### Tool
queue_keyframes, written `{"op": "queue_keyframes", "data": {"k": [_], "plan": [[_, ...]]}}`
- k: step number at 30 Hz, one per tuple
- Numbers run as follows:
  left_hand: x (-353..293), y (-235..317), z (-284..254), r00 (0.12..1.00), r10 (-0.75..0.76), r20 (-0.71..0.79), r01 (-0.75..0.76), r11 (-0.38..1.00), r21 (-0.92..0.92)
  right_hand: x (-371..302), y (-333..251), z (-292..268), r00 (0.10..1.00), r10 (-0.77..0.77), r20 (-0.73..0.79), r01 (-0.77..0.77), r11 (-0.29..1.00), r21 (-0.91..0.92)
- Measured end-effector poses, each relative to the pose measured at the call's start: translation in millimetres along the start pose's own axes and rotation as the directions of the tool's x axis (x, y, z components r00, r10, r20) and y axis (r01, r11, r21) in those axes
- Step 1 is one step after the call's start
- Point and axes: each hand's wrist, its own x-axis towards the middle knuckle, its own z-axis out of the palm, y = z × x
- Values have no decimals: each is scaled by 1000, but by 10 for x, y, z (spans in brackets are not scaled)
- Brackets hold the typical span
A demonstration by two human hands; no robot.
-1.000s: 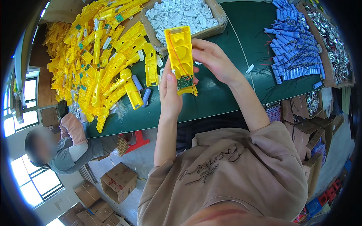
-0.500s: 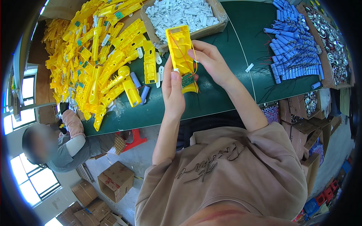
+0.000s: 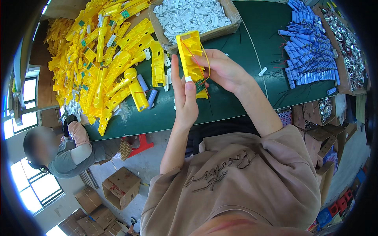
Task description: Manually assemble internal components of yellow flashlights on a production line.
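The yellow shell [image 3: 187,65] hangs over the green table [image 3: 236,98], its hollow side turned partly up, probably so that the red wire and the green circuit board [image 3: 200,85] at its 5 o'clock end can be seen and reached. The left hand [image 3: 185,108] comes in from 6 o'clock and seems to be the support: its thumb is bent in against a small white piece [image 3: 188,79] at the shell's lower end, its index finger stands straight and clear toward 12, and a fingertip shows past the board, which suggests the other fingers wrap behind. The right hand [image 3: 228,72] enters from 4 o'clock, thumb and forefinger nearly together at the shell's right edge; I cannot tell whether they pinch the wall or the wire (they overlap there).

So the shell lies between the two hands, above the left thumb and just left of the right fingertips. Stock appears sorted by kind for easy reach: yellow parts [image 3: 98,84] at 9, a carton [image 3: 233,28] of white pieces at 12, blue cylinders [image 3: 311,59] at 3.
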Motion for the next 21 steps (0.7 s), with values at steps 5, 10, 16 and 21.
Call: {"op": "queue_keyframes", "data": {"k": [5,10,16,21], "plan": [[16,-45,-138,994,-91,59,99,985,-144,62,45,-66,999,-23,33,28,986,-163],[-36,-93,-128,998,-61,11,62,990,-125,77,106,-8,997,-7,-77,13,997,75],[102,-69,-199,998,-8,-70,3,998,-70,-21,158,-104,901,-417,-123,373,886,-275],[94,-67,-93,985,140,-103,-118,974,194,-135,205,120,700,-714,-11,370,376,-849]]}}
